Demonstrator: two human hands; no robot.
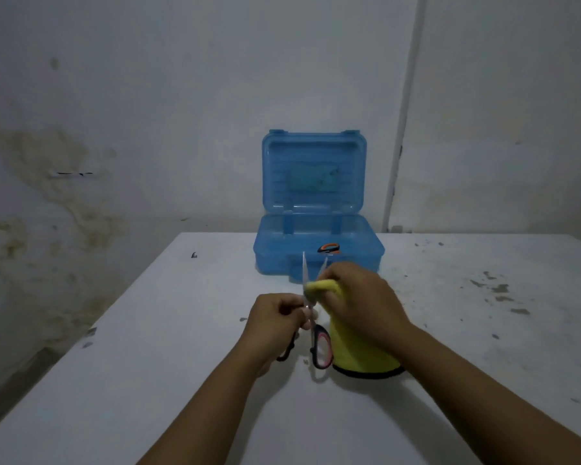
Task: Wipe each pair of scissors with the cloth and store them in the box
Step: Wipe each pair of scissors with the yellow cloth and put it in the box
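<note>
Left hand (275, 317) grips the black-and-pink-handled steel scissors (311, 317), blades parted upward just beside the right hand (359, 297) clutching the yellow cloth (359, 350); risk: cloth-wrapped fingers slipping onto edges, before the open blue plastic box (319, 250) beyond.

Dim room; stained white wall (81, 162); scuffed, perhaps flaking, white table (148, 364)

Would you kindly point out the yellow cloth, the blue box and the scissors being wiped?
Yellow cloth (359, 357): head view, on its hanging lower part.
Blue box (314, 169): head view, inside of the raised lid.
Scissors (322, 347): head view, on the pink-lined handle loop.
</note>
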